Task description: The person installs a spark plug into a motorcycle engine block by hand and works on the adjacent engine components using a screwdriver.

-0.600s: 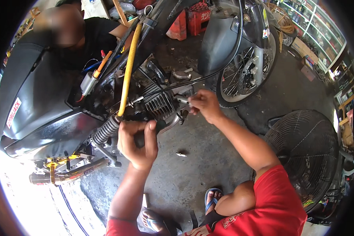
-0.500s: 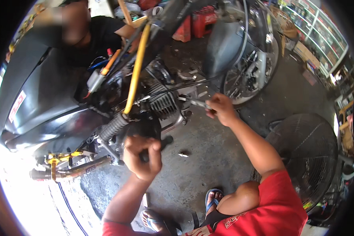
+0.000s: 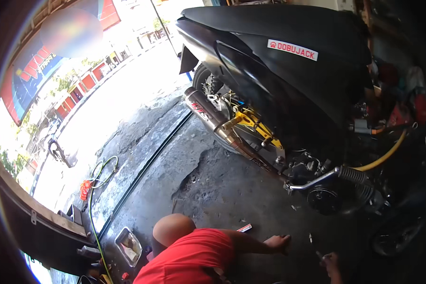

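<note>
Low over the dark floor, my left hand (image 3: 278, 242) reaches out to the right with its fingers curled; whatever they may hold is hidden. My right hand (image 3: 332, 261), farther right and nearer the lower edge, is closed round a slim metal hand tool (image 3: 319, 254); its exact kind is too dim to tell. A small pale piece (image 3: 310, 238) lies on the floor between the hands. Beyond them stands a black motorcycle (image 3: 288, 80) with a silver exhaust muffler (image 3: 206, 110), a yellow swingarm (image 3: 252, 124) and a dark engine (image 3: 323, 196). Neither hand touches it.
A red and white slim box (image 3: 244, 228) lies behind my left forearm. At the left are a metal tray (image 3: 128, 247) with things in it, a green hose (image 3: 91, 208) and an orange coil (image 3: 85, 189). A yellow tube (image 3: 383, 151) sticks out by the engine. Another motorcycle (image 3: 56, 144) is outside.
The view has swung left, toward the motorcycle's rear and the bright street. My right hand, with the metal tool, has come away from the engine and down over the floor. My left hand is lower too.
</note>
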`<state>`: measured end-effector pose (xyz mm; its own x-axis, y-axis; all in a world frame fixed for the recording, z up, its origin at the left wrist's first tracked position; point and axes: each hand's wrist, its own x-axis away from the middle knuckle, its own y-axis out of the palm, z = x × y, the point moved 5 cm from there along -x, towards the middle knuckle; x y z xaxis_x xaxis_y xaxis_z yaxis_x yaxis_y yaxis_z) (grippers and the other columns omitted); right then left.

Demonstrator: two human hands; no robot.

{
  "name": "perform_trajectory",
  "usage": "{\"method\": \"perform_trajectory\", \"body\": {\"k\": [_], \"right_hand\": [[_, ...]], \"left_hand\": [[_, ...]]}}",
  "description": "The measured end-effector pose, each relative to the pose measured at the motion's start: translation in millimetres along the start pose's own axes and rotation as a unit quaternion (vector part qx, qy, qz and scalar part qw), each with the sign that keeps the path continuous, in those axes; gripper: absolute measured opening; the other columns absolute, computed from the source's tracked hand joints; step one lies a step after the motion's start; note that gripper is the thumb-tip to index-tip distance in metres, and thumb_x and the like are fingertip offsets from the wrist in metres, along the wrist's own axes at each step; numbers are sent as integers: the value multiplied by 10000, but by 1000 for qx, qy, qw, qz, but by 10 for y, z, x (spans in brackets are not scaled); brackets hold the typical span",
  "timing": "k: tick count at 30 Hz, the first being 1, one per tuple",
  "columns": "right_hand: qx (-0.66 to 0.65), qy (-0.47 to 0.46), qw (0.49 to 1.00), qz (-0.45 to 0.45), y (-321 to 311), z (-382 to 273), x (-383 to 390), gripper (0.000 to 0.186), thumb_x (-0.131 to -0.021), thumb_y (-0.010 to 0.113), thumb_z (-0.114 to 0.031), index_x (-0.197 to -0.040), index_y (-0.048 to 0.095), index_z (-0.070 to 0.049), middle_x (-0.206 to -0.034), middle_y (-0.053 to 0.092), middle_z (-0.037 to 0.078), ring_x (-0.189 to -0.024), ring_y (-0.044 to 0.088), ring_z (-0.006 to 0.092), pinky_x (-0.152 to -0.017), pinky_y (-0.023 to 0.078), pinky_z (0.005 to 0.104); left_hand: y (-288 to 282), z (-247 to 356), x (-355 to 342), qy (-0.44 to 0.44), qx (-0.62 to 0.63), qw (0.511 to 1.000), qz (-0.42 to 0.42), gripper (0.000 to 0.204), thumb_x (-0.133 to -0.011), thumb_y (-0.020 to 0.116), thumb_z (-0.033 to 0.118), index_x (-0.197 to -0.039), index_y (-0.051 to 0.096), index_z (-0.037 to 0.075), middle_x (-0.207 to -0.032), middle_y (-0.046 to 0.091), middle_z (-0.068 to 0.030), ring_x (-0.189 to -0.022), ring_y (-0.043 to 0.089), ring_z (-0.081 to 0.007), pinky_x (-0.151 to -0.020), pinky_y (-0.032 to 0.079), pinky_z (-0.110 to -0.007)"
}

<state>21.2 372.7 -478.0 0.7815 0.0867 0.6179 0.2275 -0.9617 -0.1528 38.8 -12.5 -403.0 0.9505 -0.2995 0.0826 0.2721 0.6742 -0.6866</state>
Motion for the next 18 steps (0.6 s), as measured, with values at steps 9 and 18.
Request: {"method": "perform_trajectory", "body": {"k": [9,18], "right_hand": [[254,-167,939,159,-53,172,-441,542,-928,664,-95,-1428,476,-4,-1381,574,149,-1321,546,261,-1083,449,382],[421,-183,887,46,1038,-2355,1084,566,-1050,511,-356,-1481,456,8,-1507,471,227,-1318,522,408,-1002,481,551]], "left_hand": [[-2206,2670,-339,421,-190,858,-225,274,-928,603,268,-1104,689,77,-1081,707,-155,-1011,693,-352,-894,546,-462],[-3924,3600,320,314,-242,914,87,223,-823,625,211,-913,698,20,-819,672,-120,-763,697,-255,-624,554,-369]]}}
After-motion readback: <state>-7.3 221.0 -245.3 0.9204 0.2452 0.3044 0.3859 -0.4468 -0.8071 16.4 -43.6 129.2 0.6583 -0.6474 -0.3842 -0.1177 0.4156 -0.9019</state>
